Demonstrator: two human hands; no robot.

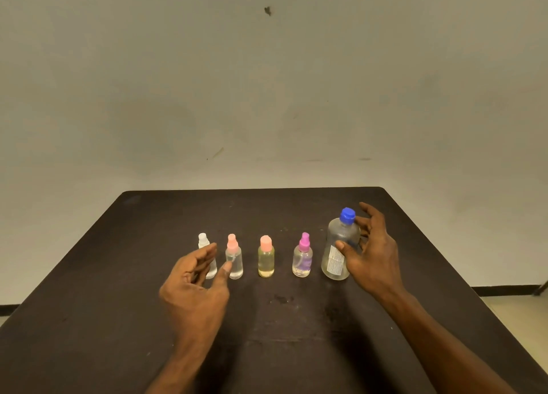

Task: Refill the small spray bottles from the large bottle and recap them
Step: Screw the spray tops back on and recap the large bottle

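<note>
no readable text
the large bottle (338,245) at 4 o'clock bears a white printed label (334,261), its print too small to read.

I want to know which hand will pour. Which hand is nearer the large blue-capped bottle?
Right. The right hand is open around the large bottle, thumb at its front. The left hand is far across the row, by the white-capped bottle.
</note>
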